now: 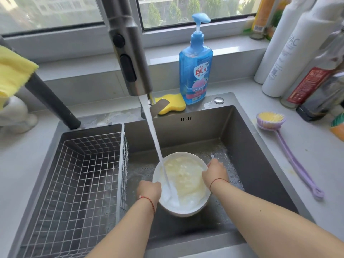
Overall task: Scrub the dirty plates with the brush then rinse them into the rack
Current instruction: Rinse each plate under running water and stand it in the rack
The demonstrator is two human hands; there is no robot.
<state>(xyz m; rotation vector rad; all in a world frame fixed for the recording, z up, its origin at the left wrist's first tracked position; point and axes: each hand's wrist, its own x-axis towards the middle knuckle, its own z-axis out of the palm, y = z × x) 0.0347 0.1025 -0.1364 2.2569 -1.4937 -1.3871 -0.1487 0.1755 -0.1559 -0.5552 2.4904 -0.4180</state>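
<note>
A white plate (188, 209) smeared with yellowish foam is held tilted over the sink basin (247, 149). My left hand (149, 190) grips its near-left rim and my right hand (216, 172) grips its right rim. Water streams from the faucet head (130, 53) onto the plate's left side. The purple long-handled brush (286, 146) with yellow bristles lies on the counter right of the sink, untouched. The wire rack (81, 175) sits in the sink's left part and holds nothing that I can see.
A blue dish-soap pump bottle (195, 66) and a yellow sponge (171, 103) stand behind the sink. Bottles (290, 53) crowd the right back counter. A yellow cloth (13, 71) hangs at the left over a dark pipe.
</note>
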